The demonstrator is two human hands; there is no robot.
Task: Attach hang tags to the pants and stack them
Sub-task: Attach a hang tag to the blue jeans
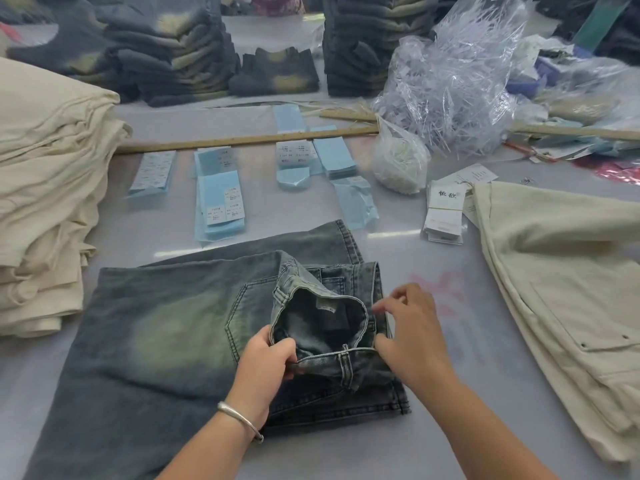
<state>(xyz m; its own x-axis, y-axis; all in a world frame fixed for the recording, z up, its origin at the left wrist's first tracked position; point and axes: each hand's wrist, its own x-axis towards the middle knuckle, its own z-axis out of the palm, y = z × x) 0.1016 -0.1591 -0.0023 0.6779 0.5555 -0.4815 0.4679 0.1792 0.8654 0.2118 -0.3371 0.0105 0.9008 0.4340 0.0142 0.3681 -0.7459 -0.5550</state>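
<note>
A pair of washed grey-blue jeans [156, 327] lies folded on the table in front of me, waistband turned up and held open. My left hand [266, 362] grips the near-left edge of the waistband [322, 303]. My right hand [412, 337] pinches the waistband's right side near a belt loop, fingers partly spread. A small label shows inside the waistband. A bundle of white hang tags [445, 213] lies to the right, beyond the jeans.
Cream pants are stacked at the left [45, 188] and lie at the right [561, 282]. Blue sticker sheets [221, 206] sit mid-table behind the jeans, with a wooden ruler [242, 140], plastic bags of fasteners [450, 84] and dark jeans stacks [360, 46] at the back.
</note>
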